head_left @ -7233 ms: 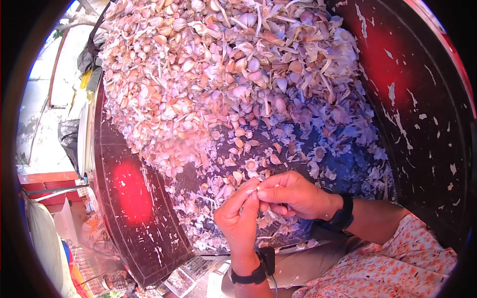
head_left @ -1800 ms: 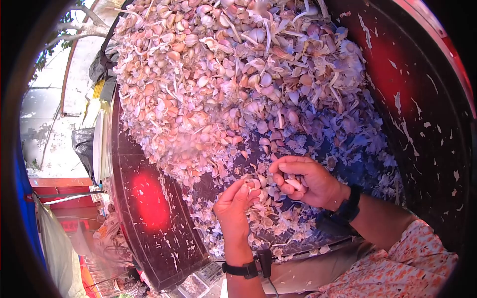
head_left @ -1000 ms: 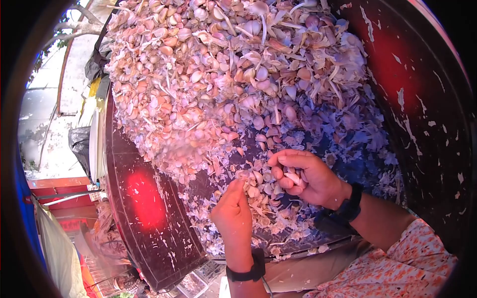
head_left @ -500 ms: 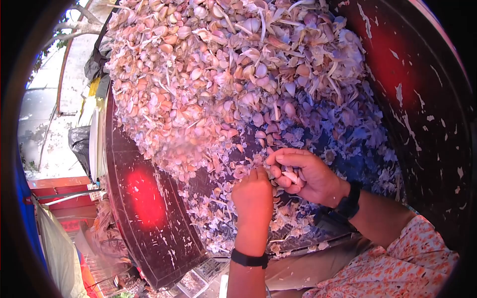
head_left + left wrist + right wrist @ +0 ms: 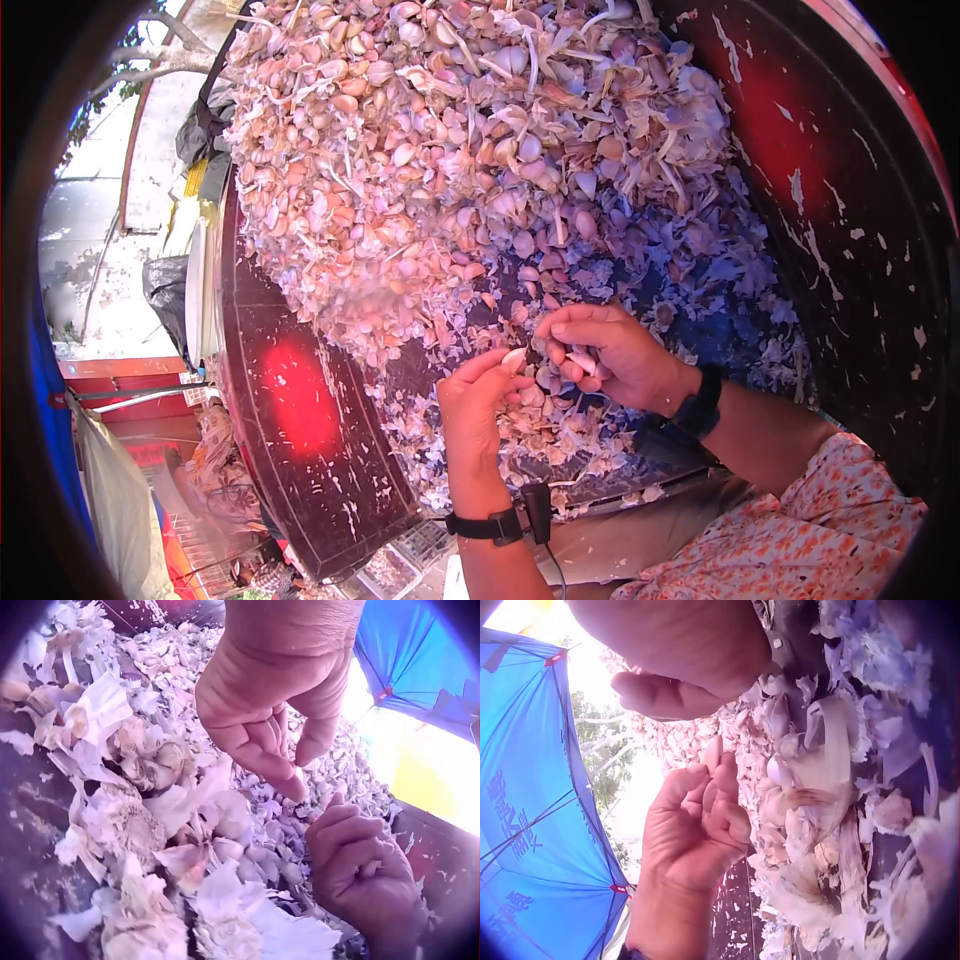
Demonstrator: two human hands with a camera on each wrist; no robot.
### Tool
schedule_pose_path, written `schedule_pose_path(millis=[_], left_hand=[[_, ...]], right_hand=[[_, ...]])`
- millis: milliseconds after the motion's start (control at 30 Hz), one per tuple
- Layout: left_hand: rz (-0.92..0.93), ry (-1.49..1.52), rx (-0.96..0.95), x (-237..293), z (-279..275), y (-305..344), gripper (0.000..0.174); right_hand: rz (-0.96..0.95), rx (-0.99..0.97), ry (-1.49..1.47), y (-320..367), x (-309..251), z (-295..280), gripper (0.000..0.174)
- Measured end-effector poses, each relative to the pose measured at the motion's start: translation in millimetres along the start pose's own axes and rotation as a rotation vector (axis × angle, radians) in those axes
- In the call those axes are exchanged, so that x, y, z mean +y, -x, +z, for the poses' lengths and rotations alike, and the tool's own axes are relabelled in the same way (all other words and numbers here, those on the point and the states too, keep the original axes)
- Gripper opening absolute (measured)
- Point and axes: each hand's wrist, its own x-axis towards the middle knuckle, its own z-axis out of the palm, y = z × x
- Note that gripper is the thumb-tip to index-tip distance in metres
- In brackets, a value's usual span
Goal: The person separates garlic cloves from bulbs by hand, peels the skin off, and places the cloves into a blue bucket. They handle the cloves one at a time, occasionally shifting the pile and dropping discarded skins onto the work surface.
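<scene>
Between the thumb and forefinger, the left hand [image 5: 472, 410] pinches a garlic clove [image 5: 514, 360]; the same clove [image 5: 714, 752] stands up from the fingertips of the left hand [image 5: 694, 832] in the right wrist view. To its right, the right hand [image 5: 635, 362] has its fingers curled round a pale clove [image 5: 582, 363], perhaps more than one. The hands are close but apart. In the left wrist view, the left hand [image 5: 277, 682] hangs above the right hand [image 5: 364, 874]. At the top of the right wrist view, the right hand [image 5: 682, 660] hides what it holds.
A large heap of garlic cloves, skins and stems [image 5: 400, 150] spreads beyond the hands. Loose skins [image 5: 560, 430] lie beneath them. Dark, flaked side walls [image 5: 300, 440] flank the heap. A blue canopy [image 5: 532, 787] shows in the right wrist view.
Since half a second ago, the left hand has drawn back to the left and turned, and a clove now shows at its fingertips. The right hand stays nearly in place, still holding its clove.
</scene>
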Motion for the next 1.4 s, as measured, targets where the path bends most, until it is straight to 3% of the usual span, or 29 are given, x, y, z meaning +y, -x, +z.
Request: schedule_pose_path(millis=[133,200,400,633,733,833,900,967,1033,1067,1133,1167,1233,1267,1333,1400], left_hand=[[-0.016,0.034,-0.029,5.3,9.6,18.5,0.026],[0.063,-0.051,0.0,9.0,16.1,26.0,0.023],[0.201,-0.27,0.047,18.1,25.3,40.0,0.018],[0.251,-0.169,-0.004,26.3,23.8,37.6,0.021],[0.374,-0.222,0.131,22.3,25.1,11.8,0.022],[0.471,-0.419,0.172,9.5,31.3,-27.8,0.021],[0.846,-0.967,0.109,3.3,38.1,-54.9,0.026],[0.871,-1.107,0.072,1.8,47.0,-70.4,0.03],[0.855,-1.317,0.024,2.9,51.8,-70.9,0.032],[0.848,-1.323,0.01,2.3,53.6,-67.2,0.032],[0.916,-1.524,-0.04,1.6,51.7,-59.8,0.029],[1.042,-1.586,-0.053,0.4,49.5,-54.7,0.028],[0.967,-1.628,-0.094,0.7,44.7,-43.6,0.03],[0.909,-1.64,-0.118,1.4,42.9,-38.8,0.032],[0.834,-1.653,-0.127,1.4,33.9,-32.2,0.03],[0.771,-1.168,0.012,-3.4,18.2,-23.2,0.025]], right_hand=[[-0.023,0.004,0.267,2.0,4.0,6.9,0.021],[0.036,-0.044,0.415,4.8,1.8,12.2,0.028],[-0.009,-0.041,0.49,5.5,2.9,12.5,0.024],[0.109,-0.081,0.321,8.1,-2.8,8.2,0.025],[0.164,-0.133,0.121,19.8,-11.8,14.6,0.026],[0.222,-0.341,0.091,35.2,-13.9,22.5,0.027],[0.27,-0.428,0.079,42.9,-14.0,27.2,0.028],[0.315,-0.501,0.044,47.5,-17.5,29.6,0.028],[0.421,-0.74,0.184,49.0,-24.2,29.9,0.032],[0.416,-0.734,0.17,55.3,-23.5,31.4,0.032],[0.395,-0.891,-0.064,68.1,-17.7,38.7,0.029],[0.387,-0.9,-0.093,70.1,-17.8,43.8,0.029],[-0.139,-1.08,-0.088,73.6,-22.0,52.9,0.019],[-0.14,-1.081,-0.096,77.5,-23.0,54.3,0.019],[0.121,-1.069,-0.016,86.3,-27.8,53.7,0.018],[0.136,-1.033,0.04,91.0,-39.8,60.0,0.018]])
